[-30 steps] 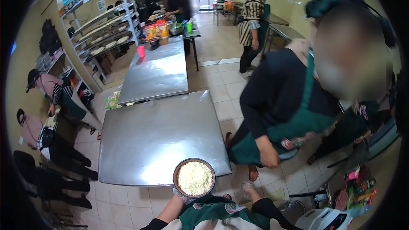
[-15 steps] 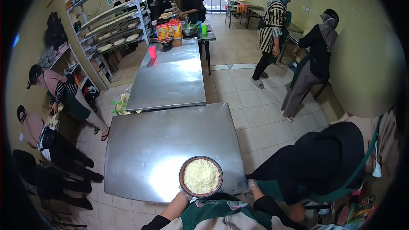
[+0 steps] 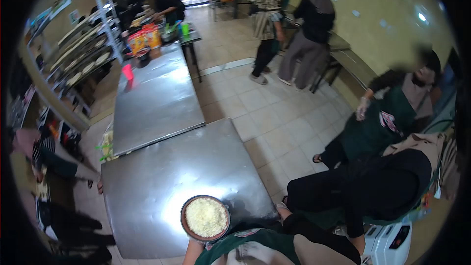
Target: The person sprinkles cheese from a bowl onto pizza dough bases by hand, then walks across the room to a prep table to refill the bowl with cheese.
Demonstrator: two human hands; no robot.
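Observation:
A round dark-rimmed bowl (image 3: 185, 225) heaped with pale yellow grated cheese (image 3: 206, 217) is at the near edge of the steel table (image 3: 147, 181). My left hand (image 3: 197, 240) grips the bowl's near left side, its fingers mostly hidden by the bowl. Beside the table's near right corner is my right hand (image 3: 281, 208), in a clear glove. It is small and blurred, so its fingers cannot be made out.
Another steel table (image 3: 154, 103) adjoins mine, bearing a pink cup (image 3: 128, 72) and orange packets (image 3: 144, 39). A person in black (image 3: 363, 186) bends close at my right; an aproned person (image 3: 387, 122) stands behind. A white appliance (image 3: 390, 245) is low right.
My view has turned right, so the tables appear further left and tilted. An aproned person and the white appliance now show at right. My left hand stays at the bowl.

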